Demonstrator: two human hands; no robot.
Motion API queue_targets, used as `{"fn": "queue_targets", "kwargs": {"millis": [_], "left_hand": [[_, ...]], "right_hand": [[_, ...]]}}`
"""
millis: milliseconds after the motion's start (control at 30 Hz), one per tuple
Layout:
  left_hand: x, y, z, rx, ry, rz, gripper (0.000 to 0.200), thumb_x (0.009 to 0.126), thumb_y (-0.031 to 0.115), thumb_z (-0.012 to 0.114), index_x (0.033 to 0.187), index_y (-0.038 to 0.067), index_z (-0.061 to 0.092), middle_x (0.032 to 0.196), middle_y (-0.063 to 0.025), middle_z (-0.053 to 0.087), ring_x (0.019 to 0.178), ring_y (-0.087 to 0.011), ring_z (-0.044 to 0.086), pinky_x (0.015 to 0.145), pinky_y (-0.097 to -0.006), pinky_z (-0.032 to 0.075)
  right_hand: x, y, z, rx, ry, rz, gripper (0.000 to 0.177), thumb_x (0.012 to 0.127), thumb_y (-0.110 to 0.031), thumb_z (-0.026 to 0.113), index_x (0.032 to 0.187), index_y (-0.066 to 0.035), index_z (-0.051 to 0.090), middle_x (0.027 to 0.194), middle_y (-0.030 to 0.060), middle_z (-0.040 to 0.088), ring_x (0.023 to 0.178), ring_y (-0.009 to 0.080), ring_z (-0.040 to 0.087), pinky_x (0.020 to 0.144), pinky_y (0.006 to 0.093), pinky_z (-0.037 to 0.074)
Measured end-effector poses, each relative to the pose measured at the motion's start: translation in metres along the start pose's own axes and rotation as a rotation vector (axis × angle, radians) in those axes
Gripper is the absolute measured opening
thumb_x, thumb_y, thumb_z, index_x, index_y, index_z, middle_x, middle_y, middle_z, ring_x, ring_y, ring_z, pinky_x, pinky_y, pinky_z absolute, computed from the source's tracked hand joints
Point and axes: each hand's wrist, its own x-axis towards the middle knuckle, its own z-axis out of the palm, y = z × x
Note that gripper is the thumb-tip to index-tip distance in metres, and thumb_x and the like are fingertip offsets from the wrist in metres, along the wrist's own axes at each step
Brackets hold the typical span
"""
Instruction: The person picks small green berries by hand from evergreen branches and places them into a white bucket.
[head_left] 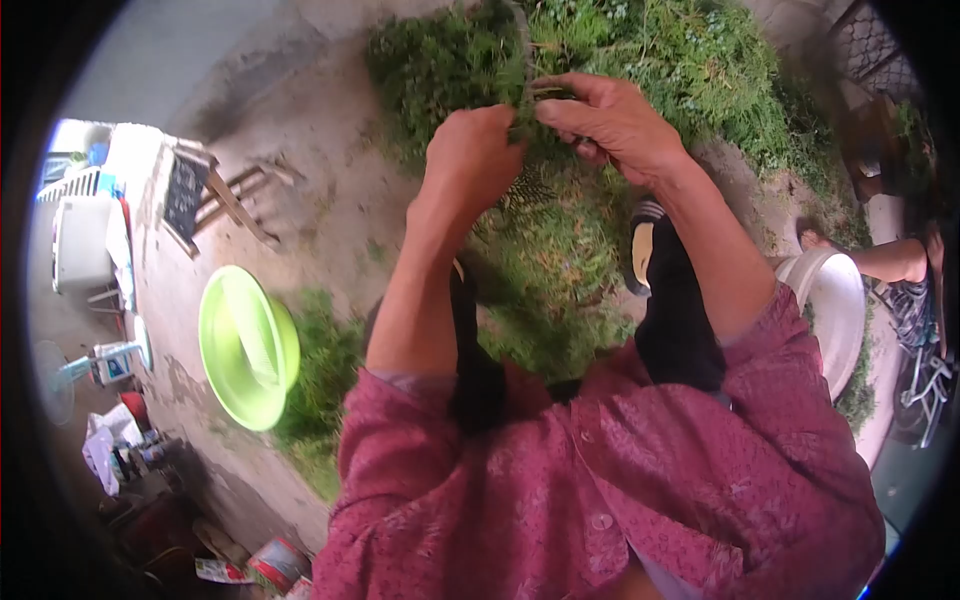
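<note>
Both hands meet over a heap of cut greens [690,70] spread on the bare earth floor of the yard. The left hand [470,160] is closed in a fist, its grip tight around a small bunch of leafy stems [528,98]. The right hand [610,125] pinches the same bunch from the other side, thumb and fingers [570,112] narrowed on the stalks. The bunch is held just above the near part of the heap, between the two hands.

The stems look thin, light and limp. They would likely bend or tear if pulled hard, and the feathery leaves would bruise. The firmer stalk ends look like the better place to hold, rather than the tips.

A lime-green plastic basin [245,345] lies on the floor near the heap's left edge. A white basin [840,300] stands at the right edge, and another person's forearm [890,260] reaches in beside it.
</note>
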Motion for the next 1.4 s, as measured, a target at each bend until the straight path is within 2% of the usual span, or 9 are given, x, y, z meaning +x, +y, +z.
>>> {"fn": "queue_targets", "kwargs": {"millis": [67, 367, 667, 800, 867, 933, 1033, 1067, 1400], "left_hand": [[0.001, 0.002, 0.0, 0.3, -0.348, 0.076, 0.026, 0.07, 0.022, 0.061, 0.085, 0.001, 0.061, 0.077, -0.0192, 0.059, 0.077, -0.0345, 0.057, 0.067, -0.0395, 0.045], [-0.017, -0.041, -0.04, 0.227, -0.228, 0.025, 0.037, 0.068, 0.03, 0.064, 0.095, 0.004, 0.061, 0.087, -0.0176, 0.061, 0.084, -0.0339, 0.056, 0.074, -0.0376, 0.045], [-0.054, -0.058, -0.051, 0.33, -0.263, -0.051, 0.02, 0.074, 0.021, 0.057, 0.079, 0.002, 0.054, 0.074, -0.0164, 0.058, 0.078, -0.0336, 0.057, 0.068, -0.0426, 0.044], [-0.069, -0.045, -0.03, 0.394, -0.3, 0.106, 0.01, 0.072, 0.012, 0.053, 0.077, 0.003, 0.054, 0.07, -0.013, 0.056, 0.071, -0.0275, 0.058, 0.061, -0.0369, 0.045], [-0.081, -0.031, -0.016, 0.414, -0.402, 0.279, 0.01, 0.07, 0.011, 0.053, 0.077, 0.004, 0.054, 0.069, -0.0095, 0.055, 0.067, -0.0225, 0.057, 0.055, -0.0325, 0.044], [-0.094, -0.027, -0.01, 0.289, -0.517, 0.381, 0.013, 0.069, 0.013, 0.054, 0.078, 0.003, 0.053, 0.069, -0.0073, 0.054, 0.065, -0.0195, 0.055, 0.052, -0.0298, 0.041], [-0.099, -0.029, -0.011, 0.174, -0.645, 0.326, 0.015, 0.069, 0.014, 0.053, 0.079, 0.003, 0.053, 0.068, -0.0053, 0.051, 0.065, -0.018, 0.053, 0.053, -0.0303, 0.039], [-0.098, -0.031, -0.011, 0.187, -0.645, 0.313, 0.015, 0.068, 0.014, 0.053, 0.078, 0.003, 0.053, 0.068, -0.0053, 0.05, 0.064, -0.0176, 0.052, 0.053, -0.03, 0.038], [-0.098, -0.041, -0.014, 0.277, -0.615, 0.296, 0.018, 0.065, 0.015, 0.055, 0.077, 0.002, 0.052, 0.066, -0.0052, 0.047, 0.061, -0.0161, 0.046, 0.053, -0.0295, 0.033]], "right_hand": [[0.004, 0.006, 0.004, -0.203, -0.007, -0.101, 0.025, 0.074, -0.026, 0.067, 0.088, -0.006, 0.06, 0.063, -0.0013, 0.052, 0.048, 0.0035, 0.042, 0.041, 0.0197, 0.032], [0.02, 0.112, 0.006, -0.602, -0.108, 0.293, 0.02, 0.074, -0.021, 0.061, 0.067, -0.003, 0.057, 0.058, 0.0028, 0.051, 0.045, 0.009, 0.041, 0.04, 0.0246, 0.036], [0.01, 0.267, 0.095, -0.439, -0.603, 0.622, 0.04, 0.072, -0.02, 0.064, 0.105, 0.0, 0.057, 0.072, 0.0062, 0.06, 0.051, 0.0112, 0.053, 0.043, 0.0243, 0.042], [0.052, 0.309, 0.064, 0.113, 0.087, 0.315, 0.032, 0.077, -0.02, 0.059, 0.102, -0.001, 0.057, 0.074, 0.006, 0.06, 0.051, 0.0116, 0.053, 0.048, 0.0258, 0.044], [0.087, 0.396, -0.005, 0.337, -0.148, 0.237, 0.026, 0.077, -0.023, 0.058, 0.095, -0.004, 0.06, 0.077, 0.0078, 0.061, 0.064, 0.0128, 0.057, 0.057, 0.0284, 0.047], [0.113, 0.341, 0.016, -0.584, 0.208, 0.664, 0.023, 0.076, -0.025, 0.058, 0.089, -0.006, 0.062, 0.085, 0.0095, 0.061, 0.08, 0.0176, 0.059, 0.068, 0.0308, 0.047], [0.137, 0.376, 0.003, -0.899, 0.295, 0.478, 0.017, 0.075, -0.017, 0.061, 0.083, -0.002, 0.062, 0.071, 0.0093, 0.062, 0.057, 0.0157, 0.059, 0.06, 0.0309, 0.048], [0.143, 0.388, -0.003, -0.849, 0.243, 0.566, 0.022, 0.074, -0.024, 0.059, 0.083, -0.005, 0.063, 0.087, 0.013, 0.062, 0.077, 0.0273, 0.059, 0.067, 0.0377, 0.047], [0.17, 0.375, 0.019, -0.999, 0.246, 0.872, 0.025, 0.074, -0.02, 0.066, 0.084, 0.001, 0.059, 0.075, 0.0128, 0.059, 0.066, 0.0219, 0.058, 0.055, 0.0345, 0.046]]}}
